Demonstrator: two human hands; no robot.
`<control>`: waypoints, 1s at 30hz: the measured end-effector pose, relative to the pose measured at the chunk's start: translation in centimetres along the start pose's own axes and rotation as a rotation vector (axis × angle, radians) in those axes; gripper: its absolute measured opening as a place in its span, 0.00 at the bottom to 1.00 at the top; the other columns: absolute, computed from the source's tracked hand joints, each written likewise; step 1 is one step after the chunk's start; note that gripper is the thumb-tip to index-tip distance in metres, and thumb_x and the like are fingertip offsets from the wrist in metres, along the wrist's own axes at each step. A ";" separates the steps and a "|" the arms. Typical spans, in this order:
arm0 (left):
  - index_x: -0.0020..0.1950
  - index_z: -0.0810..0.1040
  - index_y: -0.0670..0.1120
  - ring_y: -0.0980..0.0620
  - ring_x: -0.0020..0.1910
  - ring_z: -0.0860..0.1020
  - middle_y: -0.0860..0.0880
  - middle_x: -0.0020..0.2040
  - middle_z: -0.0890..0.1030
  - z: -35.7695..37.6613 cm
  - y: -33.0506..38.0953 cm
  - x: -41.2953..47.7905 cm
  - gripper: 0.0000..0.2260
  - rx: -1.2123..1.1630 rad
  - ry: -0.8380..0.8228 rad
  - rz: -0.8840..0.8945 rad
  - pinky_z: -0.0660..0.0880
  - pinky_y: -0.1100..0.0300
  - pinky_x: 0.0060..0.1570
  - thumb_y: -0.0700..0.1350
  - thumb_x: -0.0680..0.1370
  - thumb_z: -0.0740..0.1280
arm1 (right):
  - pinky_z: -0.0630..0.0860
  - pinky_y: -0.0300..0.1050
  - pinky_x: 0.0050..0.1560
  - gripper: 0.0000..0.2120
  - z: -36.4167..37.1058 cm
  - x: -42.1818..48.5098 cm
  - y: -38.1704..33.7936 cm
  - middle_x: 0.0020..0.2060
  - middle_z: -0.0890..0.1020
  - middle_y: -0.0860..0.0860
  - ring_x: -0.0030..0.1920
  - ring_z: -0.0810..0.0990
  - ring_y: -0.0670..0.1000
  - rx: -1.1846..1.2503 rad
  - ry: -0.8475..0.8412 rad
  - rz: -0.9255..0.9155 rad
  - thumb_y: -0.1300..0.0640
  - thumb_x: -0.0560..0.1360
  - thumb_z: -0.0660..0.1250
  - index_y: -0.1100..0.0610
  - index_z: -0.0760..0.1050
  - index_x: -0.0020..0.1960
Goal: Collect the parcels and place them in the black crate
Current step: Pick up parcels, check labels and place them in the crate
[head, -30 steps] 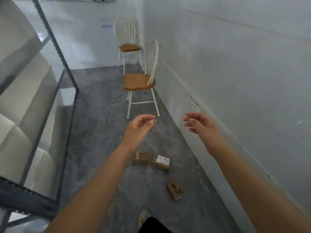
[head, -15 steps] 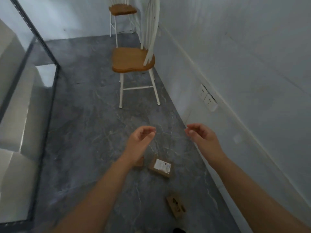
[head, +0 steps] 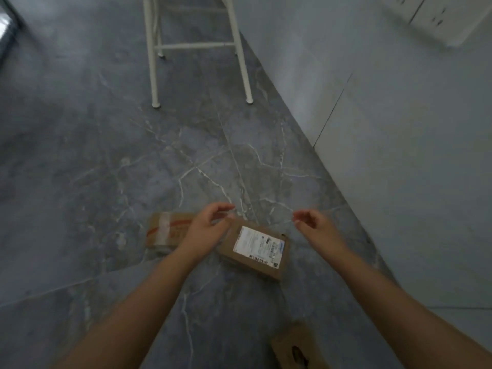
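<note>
Just below the two hands, a flat brown cardboard parcel with a white printed label [head: 255,247] lies on the grey veined marble floor [head: 106,155]. Beside it on the left lies a second brown cardboard parcel bound in clear tape with a red stripe [head: 166,230], partly hidden by the left hand [head: 206,226]. A third brown cardboard parcel with a black mark [head: 295,347] lies at the lower edge. The left hand and the right hand [head: 315,226] both hover with fingers loosely curled, holding nothing. White chair legs [head: 154,62] stand beyond.

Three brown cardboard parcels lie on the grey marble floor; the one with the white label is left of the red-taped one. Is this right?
No. The head view shows the brown cardboard parcel with the white label right of the red-taped brown cardboard parcel, not left.
</note>
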State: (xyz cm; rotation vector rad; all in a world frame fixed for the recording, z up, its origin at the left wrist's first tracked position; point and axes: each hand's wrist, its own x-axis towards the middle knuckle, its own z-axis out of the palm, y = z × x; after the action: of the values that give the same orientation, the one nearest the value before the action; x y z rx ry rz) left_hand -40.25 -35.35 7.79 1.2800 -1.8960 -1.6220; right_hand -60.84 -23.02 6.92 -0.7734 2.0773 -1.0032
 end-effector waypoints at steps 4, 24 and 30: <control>0.60 0.74 0.52 0.54 0.63 0.69 0.49 0.63 0.72 2.7 -6.7 2.2 0.12 0.067 0.009 -0.060 0.67 0.59 0.63 0.44 0.78 0.66 | 0.72 0.26 0.39 0.10 3.8 1.7 6.6 0.51 0.79 0.50 0.46 0.77 0.42 0.031 -0.018 0.075 0.64 0.75 0.65 0.57 0.75 0.56; 0.68 0.70 0.49 0.46 0.62 0.76 0.47 0.64 0.75 3.1 0.6 -1.5 0.23 -0.078 0.255 -0.183 0.73 0.45 0.62 0.47 0.74 0.71 | 0.76 0.36 0.46 0.18 1.4 -1.3 1.4 0.63 0.71 0.48 0.54 0.78 0.44 0.463 -0.010 0.116 0.56 0.78 0.62 0.32 0.68 0.55; 0.69 0.65 0.54 0.63 0.57 0.77 0.53 0.63 0.74 -3.0 19.8 -6.9 0.24 -0.341 0.355 0.049 0.77 0.69 0.49 0.45 0.75 0.70 | 0.78 0.35 0.42 0.12 -7.9 -8.6 -17.0 0.57 0.77 0.49 0.49 0.82 0.42 0.477 0.052 -0.074 0.45 0.72 0.63 0.32 0.71 0.53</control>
State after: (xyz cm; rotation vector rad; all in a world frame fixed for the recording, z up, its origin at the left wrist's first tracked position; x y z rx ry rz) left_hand -42.41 -32.80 28.68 1.2624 -1.3638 -1.4940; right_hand -58.51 -22.23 27.36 -0.5817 1.7525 -1.4986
